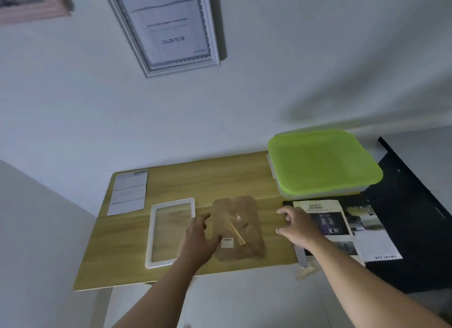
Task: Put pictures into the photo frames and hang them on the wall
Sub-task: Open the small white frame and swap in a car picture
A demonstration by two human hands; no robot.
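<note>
Hands apart: your left hand presses the brown backing board beside the empty white frame; right hand hovers open over the pictures. Pick one sheet flat, align before inserting. Wall frame hangs beyond.

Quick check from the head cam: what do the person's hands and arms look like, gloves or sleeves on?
Both are bare. The left hand and right hand wear no gloves, and no rings or watch show. Both forearms are uncovered to the picture's bottom edge, no sleeves in view.
</note>
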